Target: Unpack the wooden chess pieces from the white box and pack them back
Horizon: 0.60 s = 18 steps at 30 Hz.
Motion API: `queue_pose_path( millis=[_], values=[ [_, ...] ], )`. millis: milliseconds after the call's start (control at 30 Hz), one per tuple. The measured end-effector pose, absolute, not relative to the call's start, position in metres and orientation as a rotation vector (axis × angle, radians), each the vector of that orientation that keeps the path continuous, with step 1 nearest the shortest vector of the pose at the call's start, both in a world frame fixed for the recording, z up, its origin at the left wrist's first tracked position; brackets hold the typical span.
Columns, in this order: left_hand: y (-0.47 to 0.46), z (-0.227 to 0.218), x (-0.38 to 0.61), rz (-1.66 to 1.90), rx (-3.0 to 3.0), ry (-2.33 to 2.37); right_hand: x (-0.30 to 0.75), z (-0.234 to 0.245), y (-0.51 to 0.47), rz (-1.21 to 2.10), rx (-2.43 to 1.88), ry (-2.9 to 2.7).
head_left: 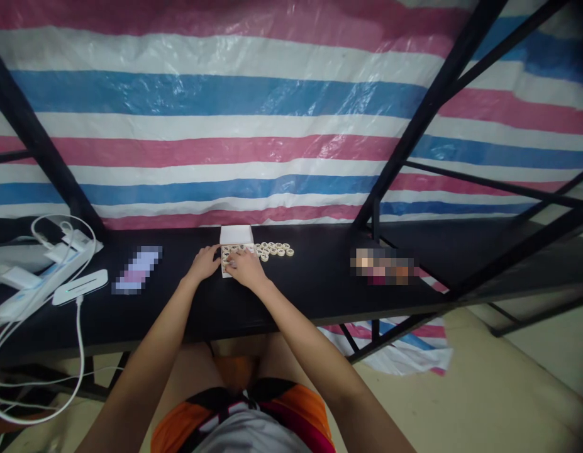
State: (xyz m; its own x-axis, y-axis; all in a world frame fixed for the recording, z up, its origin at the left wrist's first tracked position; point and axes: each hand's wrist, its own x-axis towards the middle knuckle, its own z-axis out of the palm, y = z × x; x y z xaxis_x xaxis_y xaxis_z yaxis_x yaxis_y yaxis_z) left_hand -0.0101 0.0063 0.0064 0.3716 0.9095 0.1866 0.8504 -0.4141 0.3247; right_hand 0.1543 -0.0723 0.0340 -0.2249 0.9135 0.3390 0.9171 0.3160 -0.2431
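Observation:
An open white box [226,274] on the black table holds round pale Chinese chess pieces [233,250] in rows, with dark characters on top. My left hand [205,263] is closed on the box's left edge, its fingertips against the side. Over the right part of the box lies my right hand [246,268], its thumb and fingers bent down on a piece and hiding several others. Just right of the box, more loose chess pieces [275,248] lie flat in short rows. Behind the box stands its white lid or raised flap [236,234].
A phone-like blurred item [138,269] lies on the table [314,283] at left. Beyond it are a power strip [36,277], a white device [80,287] and looped cables. Another blurred item [384,265] sits at right. Black metal bars [414,132] and a striped sheet [253,94] bound the back.

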Motion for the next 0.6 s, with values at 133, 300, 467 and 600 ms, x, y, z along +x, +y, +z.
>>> queue_pose_path(
  millis=[133, 300, 467, 600],
  values=[
    [0.005, 0.006, -0.01, 0.516, 2.449, 1.586, 0.145, 0.039, -0.065, 0.033, -1.69, -2.2],
    [0.005, 0.007, -0.01, 0.527, 2.435, 1.591, 0.159, 0.04, -0.063, 0.025, -1.643, -2.185],
    [0.007, 0.006, -0.01, 0.52, 2.444, 1.589, 0.166, 0.03, -0.058, 0.115, -1.555, -2.179],
    [0.009, 0.005, -0.011, 0.508, 2.456, 1.592, 0.153, 0.024, -0.052, 0.15, -1.517, -2.135]
  ],
)
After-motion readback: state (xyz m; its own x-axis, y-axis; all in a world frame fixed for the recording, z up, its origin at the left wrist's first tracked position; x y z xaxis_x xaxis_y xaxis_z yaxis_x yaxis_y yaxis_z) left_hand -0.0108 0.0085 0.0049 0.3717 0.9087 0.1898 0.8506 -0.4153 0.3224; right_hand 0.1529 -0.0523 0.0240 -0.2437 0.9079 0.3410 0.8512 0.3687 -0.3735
